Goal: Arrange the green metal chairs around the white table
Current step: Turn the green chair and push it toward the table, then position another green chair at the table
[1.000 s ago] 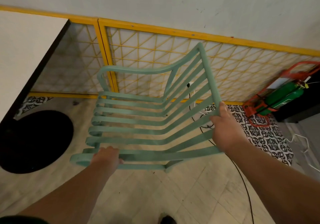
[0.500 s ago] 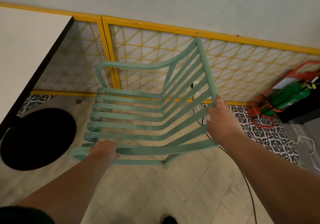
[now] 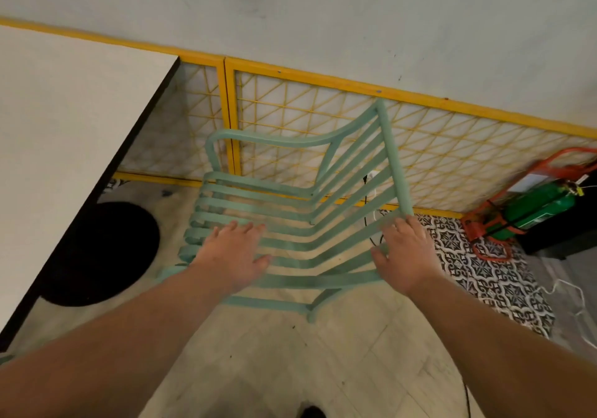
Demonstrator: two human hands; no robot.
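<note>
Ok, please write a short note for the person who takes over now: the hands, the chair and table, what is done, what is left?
Left hand: open, fingers spread over the seat slats of the green slatted metal chair, gripping nothing.
Right hand: open, fingertips at the lower end of the backrest's side rail; no firm grip visible.
Chair: appears to stand on the floor beside the edge of the white rectangular table, seat front toward the table.
Done: this chair looks placed.
Left: check its alignment, then fetch the other chairs; none is clearly in view.
</note>
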